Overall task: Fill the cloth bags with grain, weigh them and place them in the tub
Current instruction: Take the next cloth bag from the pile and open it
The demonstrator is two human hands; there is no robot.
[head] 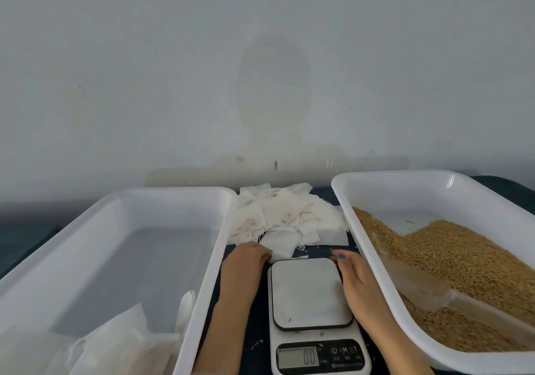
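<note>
Here, left hand [249, 256] pinching flat white cloth bag [280, 243], right hand [351, 269] relaxed, holding nothing.

scale [311, 293] display — "00", buttons "M", "T"

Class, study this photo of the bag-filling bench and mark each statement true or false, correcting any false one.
1. No bag lies on the scale. True.
2. The grain is in the left tub. False: it is in the right tub.
3. The left hand holds a bag at the near edge of the pile. True.
4. The right hand holds the scoop. False: the scoop lies in the grain, and the hand is beside the scale.
5. The left tub holds nothing. False: filled bags lie in its near corner.
</note>
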